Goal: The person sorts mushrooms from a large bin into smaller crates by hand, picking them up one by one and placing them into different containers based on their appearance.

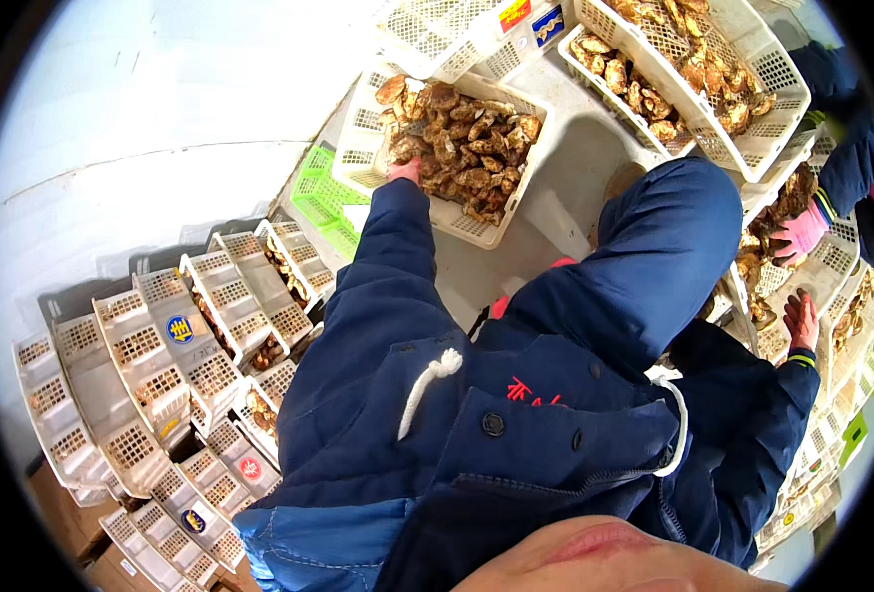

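Brown mushrooms (474, 140) fill much of a white perforated plastic crate (511, 214) at the upper centre. My left hand (406, 170) reaches over its near left side and touches the mushrooms; its fingers are mostly hidden, so a grip cannot be made out. At the right, my right hand (801, 322) is bare, its fingers somewhat spread, beside a white crate (836, 255) with mushrooms at its left side. Nothing shows in this hand. My bent knee, in dark blue trousers, is between the two hands.
A co-worker's pink-gloved hand (803, 233) is close above my right hand. More mushroom crates (766, 148) stand at the upper right. Stacked white crates (148, 348) line the left wall, and a green crate (326, 192) lies beside the centre crate.
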The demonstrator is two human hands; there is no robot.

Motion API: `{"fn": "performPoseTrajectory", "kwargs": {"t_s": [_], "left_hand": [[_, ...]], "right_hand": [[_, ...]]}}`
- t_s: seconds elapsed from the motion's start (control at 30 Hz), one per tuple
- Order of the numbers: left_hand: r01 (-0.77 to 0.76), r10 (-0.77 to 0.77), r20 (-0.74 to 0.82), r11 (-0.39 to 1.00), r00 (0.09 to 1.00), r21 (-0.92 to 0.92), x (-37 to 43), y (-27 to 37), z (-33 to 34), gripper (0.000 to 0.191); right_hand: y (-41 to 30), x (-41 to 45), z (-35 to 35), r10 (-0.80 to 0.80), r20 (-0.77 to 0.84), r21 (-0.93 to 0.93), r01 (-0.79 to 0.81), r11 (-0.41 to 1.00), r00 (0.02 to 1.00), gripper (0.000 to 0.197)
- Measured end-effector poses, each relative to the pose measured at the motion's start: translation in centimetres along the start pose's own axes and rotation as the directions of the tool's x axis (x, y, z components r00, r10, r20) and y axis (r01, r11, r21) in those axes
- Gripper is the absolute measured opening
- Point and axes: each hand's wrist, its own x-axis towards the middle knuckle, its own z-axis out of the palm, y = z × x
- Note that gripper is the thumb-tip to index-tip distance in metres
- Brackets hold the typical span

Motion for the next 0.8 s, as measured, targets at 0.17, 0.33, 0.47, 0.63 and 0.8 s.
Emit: {"fn": "performPoseTrajectory", "kwargs": {"t_s": [0.17,0.33,0.47,0.63,0.8], "left_hand": [[-0.261,0.275,0.010,0.923,0.961,-0.282,9.0,0.9,2.1,0.036],[-0.312,0.309,-0.127,0.950,0.942,-0.005,7.8,-1.4,6.7,0.042],[-0.426,0.483,0.036,0.802,0.875,-0.420,2.5,-0.9,8.1,0.023],[-0.140,0.400,0.246,0.724,0.883,-0.675,-6.2,4.6,9.6,0.020],[-0.247,0.699,0.486,0.671,0.525,-0.699,-23.3,22.4,9.3,0.035]], "right_hand": [[1.0,0.2,1.4,0.050,-0.013,-0.006,-0.050,0.999,0.999,0.052],[1.7,-0.9,1.0,0.075,-0.028,-0.159,-0.079,0.984,0.997,0.050],[0.1,-0.7,1.3,-0.048,-0.139,-0.129,0.030,0.991,0.989,0.046],[-3.0,-0.7,1.2,-0.055,-0.134,-0.178,0.031,0.983,0.989,0.045],[-0.7,1.2,0.3,0.022,-0.008,0.023,-0.022,0.999,1.000,0.040]]}}
